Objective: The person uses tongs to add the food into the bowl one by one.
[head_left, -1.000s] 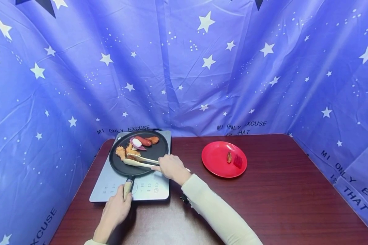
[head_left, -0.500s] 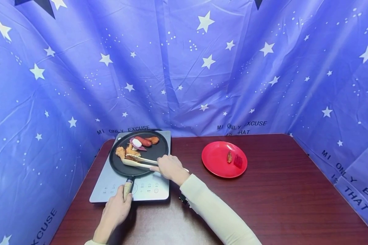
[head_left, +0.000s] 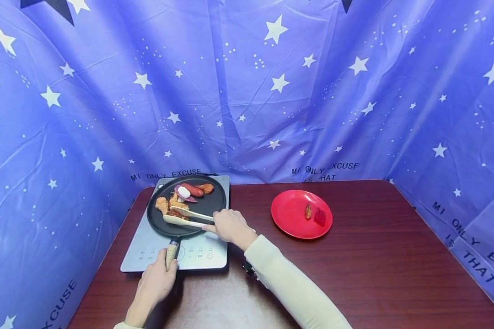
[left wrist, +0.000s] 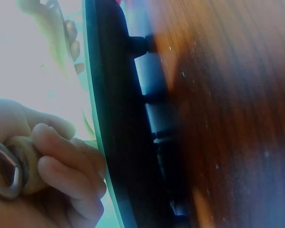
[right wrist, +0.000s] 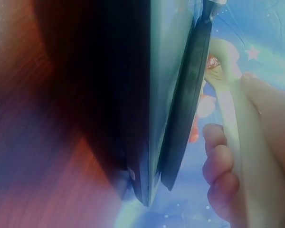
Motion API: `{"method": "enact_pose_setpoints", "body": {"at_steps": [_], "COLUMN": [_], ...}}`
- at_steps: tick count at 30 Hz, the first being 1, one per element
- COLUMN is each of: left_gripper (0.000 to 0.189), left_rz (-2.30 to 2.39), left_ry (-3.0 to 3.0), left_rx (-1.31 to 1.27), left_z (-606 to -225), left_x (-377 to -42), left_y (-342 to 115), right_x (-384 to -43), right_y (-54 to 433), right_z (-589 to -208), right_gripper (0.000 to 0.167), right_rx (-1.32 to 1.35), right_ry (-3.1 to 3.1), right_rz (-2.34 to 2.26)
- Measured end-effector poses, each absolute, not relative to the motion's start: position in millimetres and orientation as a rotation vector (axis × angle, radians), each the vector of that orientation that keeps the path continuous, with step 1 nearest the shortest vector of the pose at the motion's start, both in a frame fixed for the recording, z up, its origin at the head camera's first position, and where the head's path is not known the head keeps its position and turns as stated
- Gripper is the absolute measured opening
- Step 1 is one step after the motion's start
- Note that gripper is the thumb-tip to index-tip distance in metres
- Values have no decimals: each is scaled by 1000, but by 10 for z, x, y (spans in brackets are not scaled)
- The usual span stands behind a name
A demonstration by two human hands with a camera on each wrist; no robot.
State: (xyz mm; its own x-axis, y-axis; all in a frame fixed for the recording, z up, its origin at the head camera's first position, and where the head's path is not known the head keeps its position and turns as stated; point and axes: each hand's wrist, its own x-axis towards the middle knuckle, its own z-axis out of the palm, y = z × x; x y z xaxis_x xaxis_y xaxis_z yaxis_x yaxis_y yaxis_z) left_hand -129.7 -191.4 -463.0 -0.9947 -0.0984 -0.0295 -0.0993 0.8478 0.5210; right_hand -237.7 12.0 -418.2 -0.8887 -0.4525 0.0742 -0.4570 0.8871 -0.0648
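Observation:
My left hand (head_left: 156, 278) grips the handle (head_left: 171, 253) of a black flat pan (head_left: 212, 205); in the left wrist view the fingers (left wrist: 69, 175) curl round the handle's ringed end. Pale tongs (right wrist: 249, 161) are held in my right hand (head_left: 232, 227), thumb on one side and fingers on the other. Their tips are low in the pan, on either side of a dark brown food piece (head_left: 179, 214); whether they squeeze it, I cannot tell. Beside it lie fried pieces (head_left: 162, 204), a sausage (head_left: 193, 190), a drumstick-like piece (head_left: 207, 188), and a white piece (head_left: 184, 192) on purple slices.
The pan sits on a silver induction cooktop (head_left: 133, 256) at the table's left. Right of it, a red plate (head_left: 286, 214) bears a small brown piece (head_left: 308, 210) and a dark red block (head_left: 319, 216). Starry blue curtains (head_left: 247, 91) stand around the table (head_left: 374, 256).
The tongs' tips have shifted slightly, and more of the dark brown piece shows between them now. My left hand stays on the pan handle.

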Motion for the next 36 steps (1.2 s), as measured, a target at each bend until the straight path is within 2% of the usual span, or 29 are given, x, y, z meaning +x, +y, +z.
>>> {"method": "enact_pose_setpoints", "body": {"at_steps": [18, 36], "left_gripper": [47, 45], "left_rz": [851, 864], "left_ry": [3022, 3039], "left_rx": [-164, -155], "left_z": [-4632, -4622], "left_x": [-1299, -1293], "left_y": [-1929, -1927], "right_x": [-2301, -2176], "right_y": [576, 1266], "right_z": [-4225, -4326], "right_gripper": [49, 45], "right_rx": [644, 463], "right_ry": [-2868, -2872], "right_rz": [384, 464]}}
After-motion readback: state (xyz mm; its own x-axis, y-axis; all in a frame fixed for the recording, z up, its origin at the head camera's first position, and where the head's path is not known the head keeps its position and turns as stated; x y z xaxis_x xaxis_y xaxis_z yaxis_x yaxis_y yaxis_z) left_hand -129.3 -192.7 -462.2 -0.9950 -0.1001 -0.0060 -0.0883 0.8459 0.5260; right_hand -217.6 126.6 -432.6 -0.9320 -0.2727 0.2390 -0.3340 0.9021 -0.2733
